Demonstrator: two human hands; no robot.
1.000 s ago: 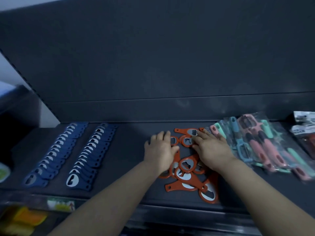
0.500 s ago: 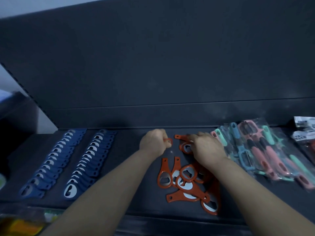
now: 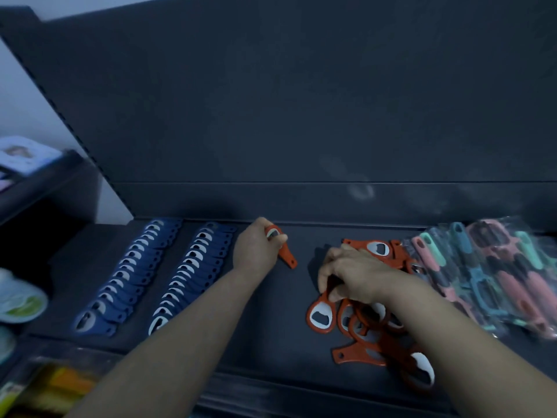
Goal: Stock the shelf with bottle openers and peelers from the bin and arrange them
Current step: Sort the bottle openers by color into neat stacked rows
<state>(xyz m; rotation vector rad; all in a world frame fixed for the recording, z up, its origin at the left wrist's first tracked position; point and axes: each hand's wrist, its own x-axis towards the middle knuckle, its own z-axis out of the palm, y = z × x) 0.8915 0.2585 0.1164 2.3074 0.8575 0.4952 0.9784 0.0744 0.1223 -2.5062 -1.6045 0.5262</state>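
Note:
A loose pile of orange bottle openers [image 3: 372, 330] lies on the dark shelf [image 3: 280, 321] right of centre. My left hand [image 3: 256, 248] grips one orange opener [image 3: 284, 251] by its head near the shelf's back, left of the pile. My right hand [image 3: 351, 274] pinches the handle of another orange opener [image 3: 321, 316] at the pile's left edge. Two neat rows of blue openers [image 3: 126, 276] [image 3: 193, 273] run front to back on the left. Bagged peelers [image 3: 494, 276] in pink, teal and blue lie at the right.
The shelf's back panel [image 3: 301, 116] rises right behind the items. A lower shelf at the left holds round green-and-white packages [image 3: 21, 303]. Yellow and orange goods [image 3: 60, 384] sit below the front lip.
My left hand has carried one orange opener leftward, away from the pile toward the blue rows. My right hand has dropped from the pile's back onto an opener at its left edge.

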